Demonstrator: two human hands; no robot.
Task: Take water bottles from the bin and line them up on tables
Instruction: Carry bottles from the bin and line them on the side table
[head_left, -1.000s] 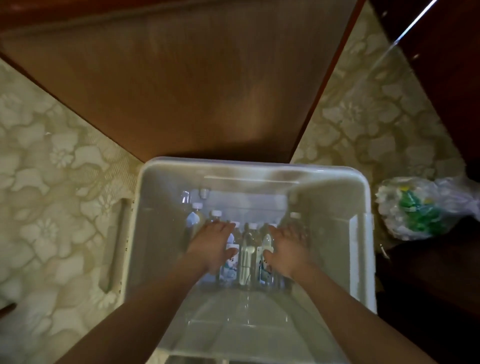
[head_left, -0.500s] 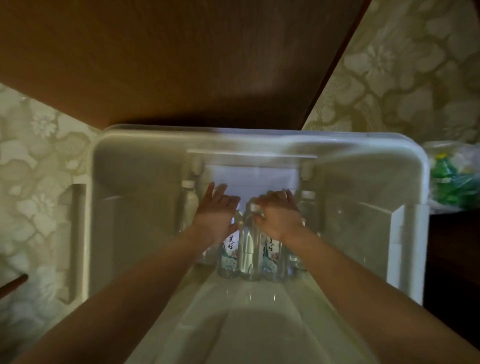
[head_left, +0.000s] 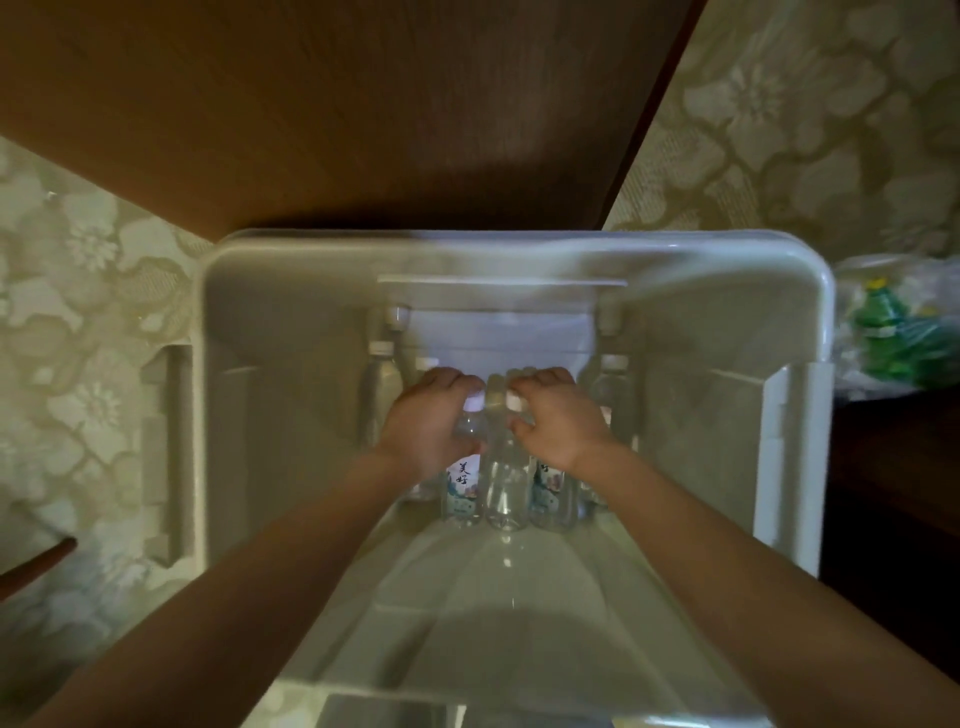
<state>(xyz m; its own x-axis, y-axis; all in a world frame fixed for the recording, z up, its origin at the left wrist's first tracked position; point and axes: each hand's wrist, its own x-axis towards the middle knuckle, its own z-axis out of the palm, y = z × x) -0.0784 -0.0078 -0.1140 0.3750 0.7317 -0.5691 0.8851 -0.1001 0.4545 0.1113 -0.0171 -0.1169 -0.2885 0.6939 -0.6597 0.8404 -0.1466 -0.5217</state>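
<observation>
My remote view looks down on a cream floor (head_left: 805, 114) patterned with flowers and the corner of a brown wood-grain table (head_left: 363, 104). Near it stands a deep, round-cornered bin (head_left: 228, 364) of milky plastic, with clear water bottles (head_left: 382, 384) upright inside. The left hand (head_left: 431, 423) curls round the left bottle (head_left: 472, 401), the right hand (head_left: 563, 423) round the right bottle (head_left: 513, 400), both white-capped. A crinkled plastic bag (head_left: 904, 332) lies beside the bin.

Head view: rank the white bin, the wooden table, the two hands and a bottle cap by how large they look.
1. white bin, which is also nearest the camera
2. wooden table
3. left hand and right hand: they look alike, so they are not ranked
4. bottle cap
</observation>
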